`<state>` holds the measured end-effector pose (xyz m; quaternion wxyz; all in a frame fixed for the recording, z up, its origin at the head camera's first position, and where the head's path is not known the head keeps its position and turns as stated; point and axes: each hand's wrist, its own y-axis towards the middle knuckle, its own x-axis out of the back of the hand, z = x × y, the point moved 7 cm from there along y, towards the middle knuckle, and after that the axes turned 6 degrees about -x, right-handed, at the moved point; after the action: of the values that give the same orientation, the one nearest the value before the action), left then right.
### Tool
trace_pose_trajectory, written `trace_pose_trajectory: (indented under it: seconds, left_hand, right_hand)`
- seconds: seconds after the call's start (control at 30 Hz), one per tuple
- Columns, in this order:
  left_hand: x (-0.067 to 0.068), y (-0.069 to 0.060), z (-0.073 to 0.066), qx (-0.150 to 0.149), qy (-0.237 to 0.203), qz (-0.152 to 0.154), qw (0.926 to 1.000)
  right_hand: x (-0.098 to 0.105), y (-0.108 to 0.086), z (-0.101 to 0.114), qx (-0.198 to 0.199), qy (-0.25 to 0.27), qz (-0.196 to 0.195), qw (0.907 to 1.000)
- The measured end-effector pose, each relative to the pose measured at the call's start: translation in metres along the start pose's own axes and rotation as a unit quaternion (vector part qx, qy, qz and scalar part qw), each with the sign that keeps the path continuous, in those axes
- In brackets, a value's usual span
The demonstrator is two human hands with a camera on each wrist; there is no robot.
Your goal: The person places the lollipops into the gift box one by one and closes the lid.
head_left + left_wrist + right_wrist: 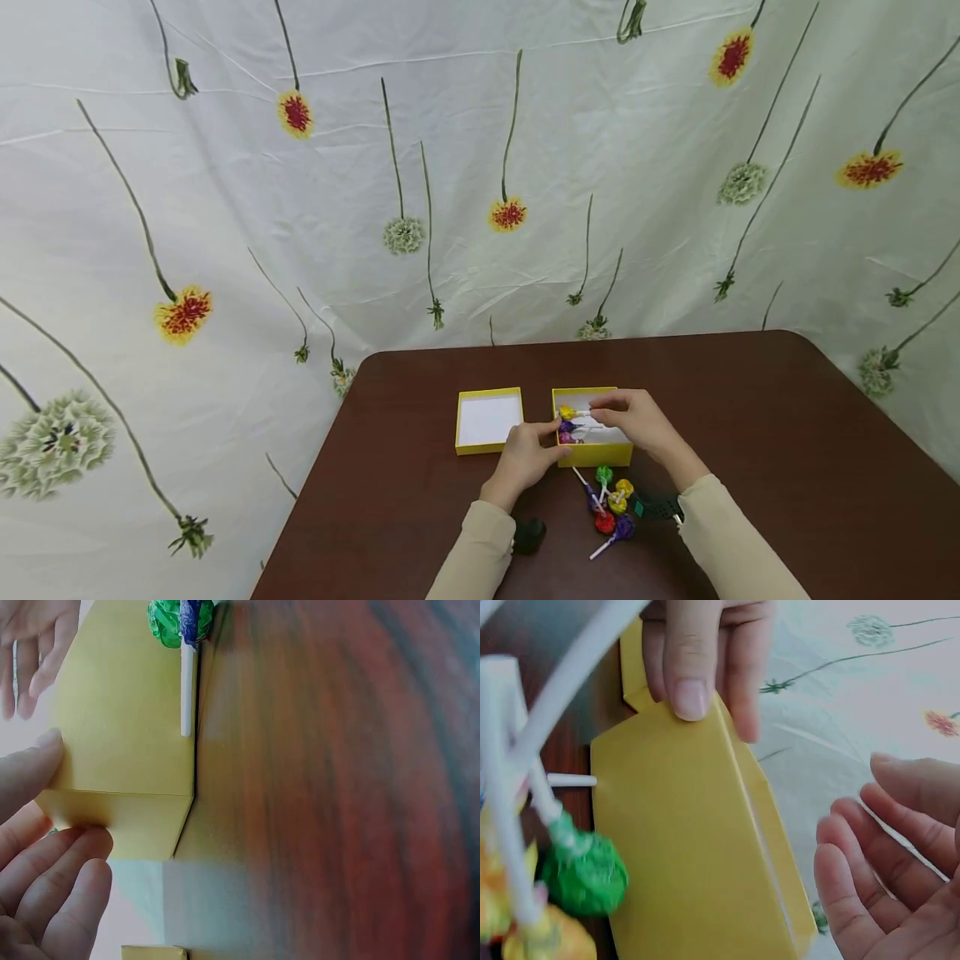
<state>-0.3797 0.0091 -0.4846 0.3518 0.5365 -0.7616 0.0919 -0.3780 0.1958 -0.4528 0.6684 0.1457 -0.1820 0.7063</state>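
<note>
Left hand (pixel 522 454) pinching a yellow rectangular card box (pixel 600 455), right hand (pixel 637 419) loose over it

Your left fingers grasp the box at its near left corner, the thumb against the front face and the other fingers along the left side; your right fingers are released, softly bent with the thumb standing apart and nothing visible between them, above the box's open top.

Between your two sets of fingers, inside the box, lie a yellow-wrapped round lollipop (pixel 567 412), a purple-wrapped round lollipop (pixel 566 426) and a pink-wrapped round lollipop (pixel 566 437); their heads are close to your left fingers, and their white sticks point toward your right; the yellow one's stick ends right by your right fingertips, though you cannot tell from here whether they touch.

Nearer to you than either hand's fingers, in front of the box, is a loose pile of wrapped lollipops on white sticks, with green (pixel 603 475), yellow (pixel 617 502), red (pixel 604 522) and purple (pixel 624 527) heads; just left of your left fingers lies a shallow yellow-edged square lid (pixel 489 418), white inside; under everything is the dark reddish-brown wood-grain table (pixel 405 467).
</note>
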Motion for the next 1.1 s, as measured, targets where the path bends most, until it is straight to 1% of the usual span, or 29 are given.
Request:
trace_pose_trajectory:
  seconds: [0.13,0.37,0.47,0.5,0.63,0.7,0.8,0.87,0.9,0.97,1.1]
  left_hand:
    - [-0.001,0.000,-0.001,0.000,-0.002,-0.001,1.0000]
    - [-0.002,-0.002,-0.001,0.004,-0.001,0.003,1.0000]
    - [-0.002,-0.001,-0.001,0.005,-0.004,0.004,1.0000]
    - [-0.001,-0.001,-0.001,0.002,-0.004,0.002,1.0000]
    - [0.000,0.000,0.000,0.001,-0.003,-0.001,1.0000]
    - [0.000,-0.001,0.002,0.000,0.000,-0.004,1.0000]
    - [0.000,-0.002,0.003,0.005,0.001,-0.006,1.0000]
    - [0.000,-0.002,0.003,0.005,0.000,-0.004,1.0000]
    - [-0.001,-0.002,0.003,0.004,0.000,-0.002,1.0000]
    - [-0.001,-0.002,0.002,0.004,-0.003,0.003,1.0000]
    - [0.000,-0.002,-0.002,-0.003,-0.008,0.003,1.0000]
  right_hand:
    - [0.013,-0.012,-0.009,-0.019,0.003,-0.013,0.9997]
    - [0.026,-0.031,-0.031,-0.075,-0.006,-0.051,0.9958]
    - [0.027,-0.035,-0.037,-0.082,-0.005,-0.054,0.9951]
    - [0.027,-0.036,-0.039,-0.085,-0.005,-0.057,0.9948]
    - [0.028,-0.041,-0.047,-0.093,-0.009,-0.075,0.9928]
    - [0.024,-0.044,-0.052,-0.099,-0.011,-0.069,0.9927]
    - [0.012,-0.048,-0.058,-0.098,-0.008,-0.022,0.9949]
    - [0.001,-0.052,-0.063,-0.103,-0.008,0.009,0.9946]
    - [-0.003,-0.054,-0.064,-0.106,-0.009,0.018,0.9942]
    - [-0.009,-0.056,-0.065,-0.112,-0.017,0.028,0.9932]
    - [-0.014,-0.057,-0.062,-0.118,-0.031,0.030,0.9921]
